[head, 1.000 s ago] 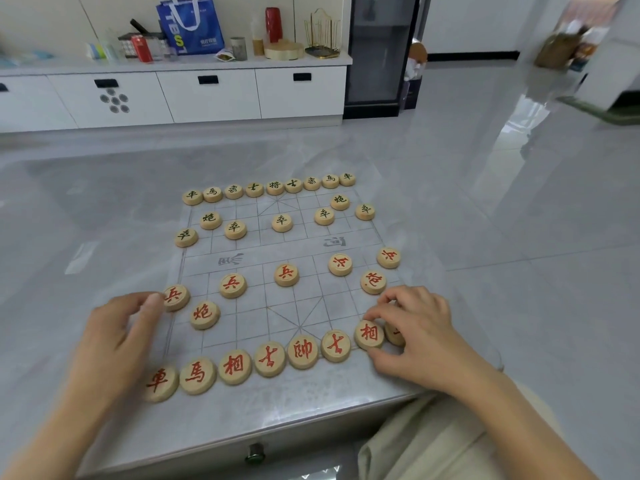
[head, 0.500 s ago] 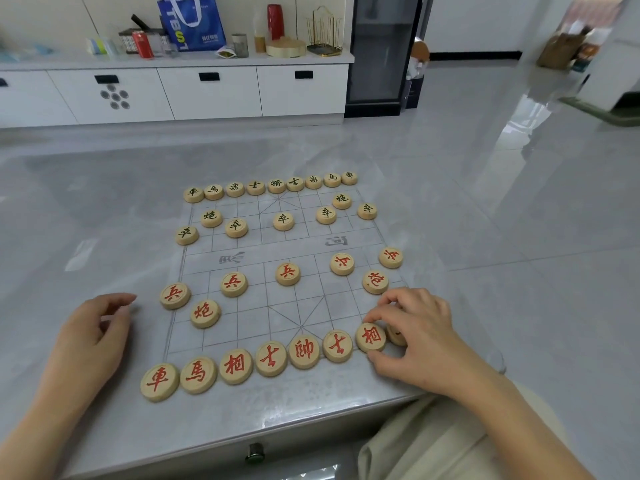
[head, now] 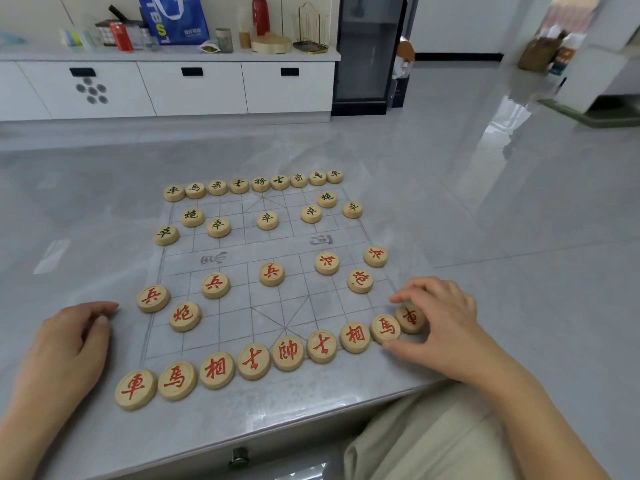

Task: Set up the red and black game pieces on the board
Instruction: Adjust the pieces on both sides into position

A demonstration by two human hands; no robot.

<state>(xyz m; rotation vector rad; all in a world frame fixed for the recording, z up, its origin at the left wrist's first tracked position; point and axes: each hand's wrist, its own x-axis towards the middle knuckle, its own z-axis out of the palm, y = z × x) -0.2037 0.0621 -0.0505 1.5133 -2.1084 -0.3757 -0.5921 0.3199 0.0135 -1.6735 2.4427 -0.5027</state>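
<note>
Board [head: 277,244]: pale gridded sheet lying flat on the grey worktop [head: 104,188], its near edge close to the worktop's front edge.
Black pieces [head: 267,220]: far half of the board; nine in a row along the far edge, two cannons one rank in, five soldiers spread in front of them towards the middle band.
Red pieces [head: 272,273]: near half of the board; five soldiers next to the middle band, two cannons behind them, nine in a curved row along the near edge, most of them touching their neighbours.
Red end piece [head: 410,318]: right end of the near row, just beside the red horse piece [head: 385,328], face up.
Right hand [head: 446,327]: on the worktop at the board's near right corner, fingers curled round the red end piece, index finger on its far side, thumb on the near side below the horse piece.
Left hand [head: 65,344]: resting on the worktop just left of the board, fingers loosely curled, holding nothing, apart from every piece.
Beige trousers [head: 433,441]: below the worktop's front edge, lower right.
White cabinet [head: 194,88]: far side of the room, carrying a blue bag [head: 175,19] and small items.
</note>
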